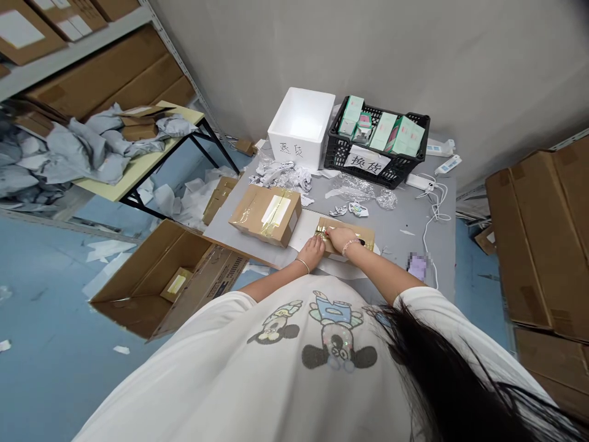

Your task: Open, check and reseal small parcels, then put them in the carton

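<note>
A small brown cardboard box point(367, 235) with shiny tape lies at the front of the grey table. My left hand point(313, 250) rests on its left end, fingers laid flat and pointing forward. On the box top, my right hand point(339, 238) is closed round a small dark object, whose black end shows by the wrist; its exact shape is hidden. The fingertips of both hands are close together. To the left sits a larger taped box point(264, 212) with a white label.
Behind stand a white foam bin point(299, 135) and a black crate point(377, 166) holding green-white boxes. Crumpled paper point(283, 177), plastic wrap point(354, 187), a white cable point(427, 236) and a purple item point(418, 268) lie about. An open carton point(138, 276) stands on the floor, left.
</note>
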`<state>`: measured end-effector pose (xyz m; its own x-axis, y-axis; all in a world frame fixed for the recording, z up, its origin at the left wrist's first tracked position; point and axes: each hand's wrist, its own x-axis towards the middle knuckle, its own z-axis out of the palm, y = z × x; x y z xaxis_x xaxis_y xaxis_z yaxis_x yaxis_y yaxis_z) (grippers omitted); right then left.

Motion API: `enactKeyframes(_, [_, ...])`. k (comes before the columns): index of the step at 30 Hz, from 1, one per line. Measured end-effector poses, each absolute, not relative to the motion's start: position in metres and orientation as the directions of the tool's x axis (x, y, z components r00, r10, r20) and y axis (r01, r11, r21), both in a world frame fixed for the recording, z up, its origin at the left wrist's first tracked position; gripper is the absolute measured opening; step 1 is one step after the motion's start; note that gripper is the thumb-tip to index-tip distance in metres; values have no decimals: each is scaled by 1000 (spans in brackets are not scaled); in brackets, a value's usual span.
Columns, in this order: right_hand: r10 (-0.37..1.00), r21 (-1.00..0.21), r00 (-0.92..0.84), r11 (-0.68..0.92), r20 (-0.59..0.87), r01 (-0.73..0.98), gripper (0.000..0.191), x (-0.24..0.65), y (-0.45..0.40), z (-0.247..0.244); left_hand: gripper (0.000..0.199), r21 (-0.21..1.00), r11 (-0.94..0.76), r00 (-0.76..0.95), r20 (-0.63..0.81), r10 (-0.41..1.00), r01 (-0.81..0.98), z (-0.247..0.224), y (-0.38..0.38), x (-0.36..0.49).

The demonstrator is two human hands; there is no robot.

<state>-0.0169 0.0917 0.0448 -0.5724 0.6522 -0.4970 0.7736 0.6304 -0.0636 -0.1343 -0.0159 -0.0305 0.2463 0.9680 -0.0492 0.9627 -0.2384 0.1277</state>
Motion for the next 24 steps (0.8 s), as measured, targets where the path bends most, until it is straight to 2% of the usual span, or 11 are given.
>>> enactKeyframes(8, [661, -53, -573, 631, -485, 774, 35, -11, 92, 39, 47, 105, -241, 247, -51, 968, 965, -29, -16, -135])
enactKeyframes(14, [656, -67, -573, 628, -492, 776, 34, -3, 92, 38, 48, 131, -236, 245, -61, 968, 963, -30, -16, -135])
enactKeyframes(24, [671, -45, -549, 612, -498, 790, 34, 10, 90, 40, 46, 95, -246, 252, -59, 966, 965, -32, -16, -136])
